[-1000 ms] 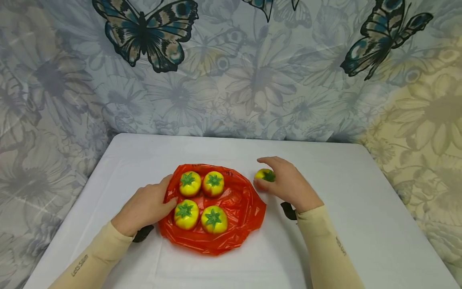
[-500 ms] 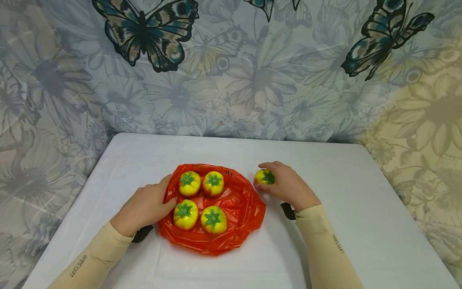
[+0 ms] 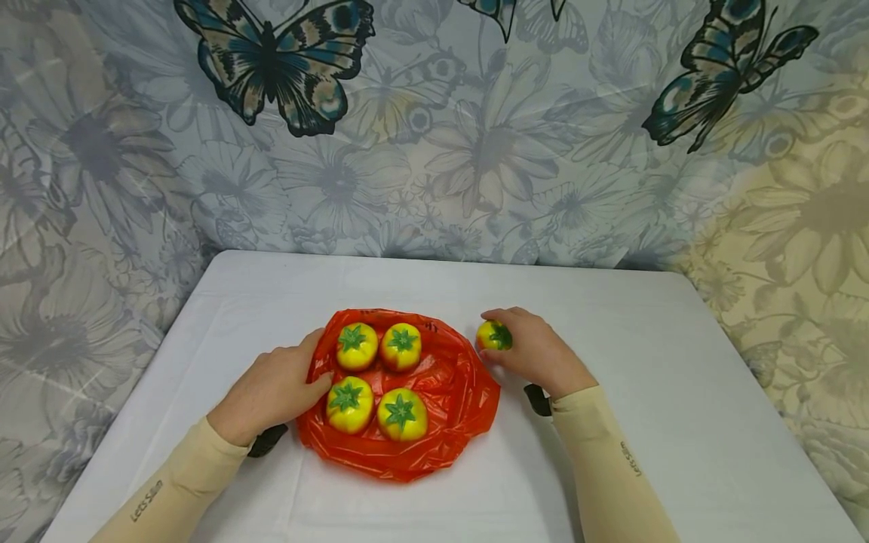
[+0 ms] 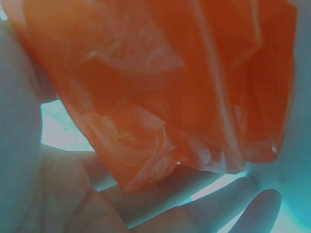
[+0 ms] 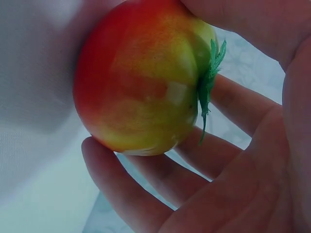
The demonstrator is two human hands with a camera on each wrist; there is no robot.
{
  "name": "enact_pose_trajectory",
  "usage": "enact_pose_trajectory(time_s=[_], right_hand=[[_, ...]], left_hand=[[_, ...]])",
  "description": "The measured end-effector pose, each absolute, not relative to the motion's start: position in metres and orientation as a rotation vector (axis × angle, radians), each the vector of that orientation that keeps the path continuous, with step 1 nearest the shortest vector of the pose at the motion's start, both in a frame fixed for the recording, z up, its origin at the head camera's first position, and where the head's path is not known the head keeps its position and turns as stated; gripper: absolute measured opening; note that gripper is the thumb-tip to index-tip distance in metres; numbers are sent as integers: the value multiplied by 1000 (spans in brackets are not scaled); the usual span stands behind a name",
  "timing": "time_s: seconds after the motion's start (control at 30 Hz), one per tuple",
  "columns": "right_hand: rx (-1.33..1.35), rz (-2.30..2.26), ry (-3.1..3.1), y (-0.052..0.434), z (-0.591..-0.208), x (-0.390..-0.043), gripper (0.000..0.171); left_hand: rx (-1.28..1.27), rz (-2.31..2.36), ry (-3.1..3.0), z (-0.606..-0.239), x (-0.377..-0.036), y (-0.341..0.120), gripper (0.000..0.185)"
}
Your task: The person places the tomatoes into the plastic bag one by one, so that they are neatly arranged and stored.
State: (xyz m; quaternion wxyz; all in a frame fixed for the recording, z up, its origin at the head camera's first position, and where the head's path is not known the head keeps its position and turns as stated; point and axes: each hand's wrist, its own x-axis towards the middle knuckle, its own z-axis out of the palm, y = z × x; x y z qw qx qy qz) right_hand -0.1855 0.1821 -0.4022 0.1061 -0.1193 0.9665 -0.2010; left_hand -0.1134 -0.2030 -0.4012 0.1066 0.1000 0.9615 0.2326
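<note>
Lying on its side at the bag's two o'clock edge, just beside it: tomato [image 3: 494,335], fingers of the right hand [image 3: 536,351] curling round it. Pinching the orange bag [image 3: 441,392] at nine o'clock: left hand [image 3: 271,392]. Sitting in the bag, on the white table [image 3: 679,377]: four tomatoes [image 3: 376,377].

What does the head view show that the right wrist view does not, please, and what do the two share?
Only the head view shows the red bag with four tomatoes on it, the left hand gripping its edge, and the white table. Only the right wrist view shows the held tomato's red flank and the curled fingers under it. Both show the right hand holding that tomato.
</note>
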Motion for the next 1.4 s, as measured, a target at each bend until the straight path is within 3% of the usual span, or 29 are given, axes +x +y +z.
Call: enact_pose_trajectory(time_s=[0.9,1.4], right_hand=[[-549,-651,2875,151,-355,-151,63],[-709,-666,2834,129,-352,-137,62]], left_hand=[[310,680,2851,-402,-113,-203,75],[311,680,2857,-402,-113,-203,75]])
